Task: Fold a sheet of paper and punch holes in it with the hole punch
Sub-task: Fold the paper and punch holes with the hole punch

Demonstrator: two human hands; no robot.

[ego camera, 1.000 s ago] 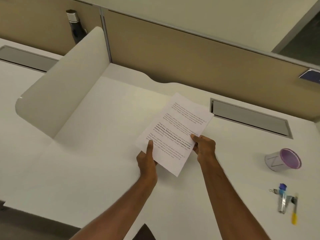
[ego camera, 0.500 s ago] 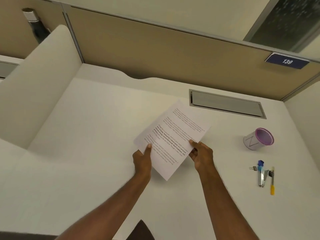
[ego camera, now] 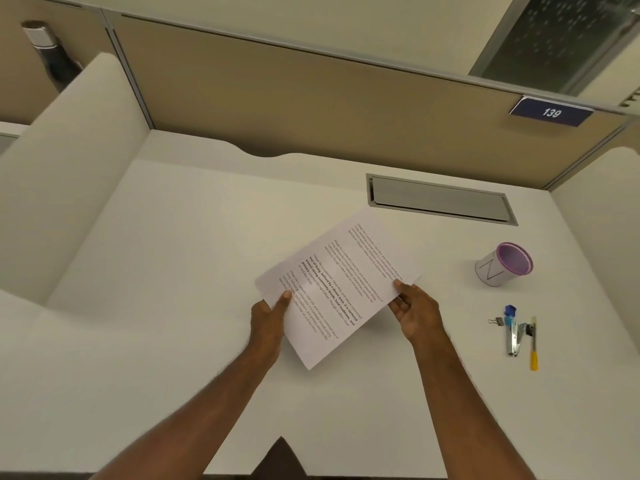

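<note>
paper (ego camera: pixel 337 289): one printed sheet, unfolded, held over the white desk (ego camera: pixel 173 306) near frame centre, skewed so its long axis runs 1 to 7 o'clock. Text too small to read, apart from a bold block mid-page.
left hand (ego camera: pixel 268 320): at the sheet's 8 o'clock edge, thumb on top, closed on the paper. Its other fingers are under the sheet, hidden.
right hand (ego camera: pixel 415 313): at the sheet's 3 o'clock edge, thumb tip on top, fingers curled beneath, pinching the paper. Fingertips partly hidden.
paper vs desk: can't tell if the lower corner touches the surface or floats just above it.
metal tool (ego camera: pixel 512 337): at 3 o'clock from the paper, well apart, lying flat; silver body with a blue end. Can't confirm it's the hole punch, too small.
binder clip (ego camera: pixel 496 321): touching or just beside the tool's blue end, can't tell which.
yellow pen (ego camera: pixel 533 344): just beside the tool on its 3 o'clock side, parallel to it.
cup (ego camera: pixel 504 265): purple rim, tipped toward camera, at 2 o'clock from the paper. Contents not visible.
cable tray (ego camera: pixel 440 199): grey recess at 12 o'clock from the paper.
sign (ego camera: pixel 551 112): reads 139, on the partition at 1 o'clock.
bottle (ego camera: pixel 52 57): behind the left divider at 10 o'clock, lower part hidden.
</note>
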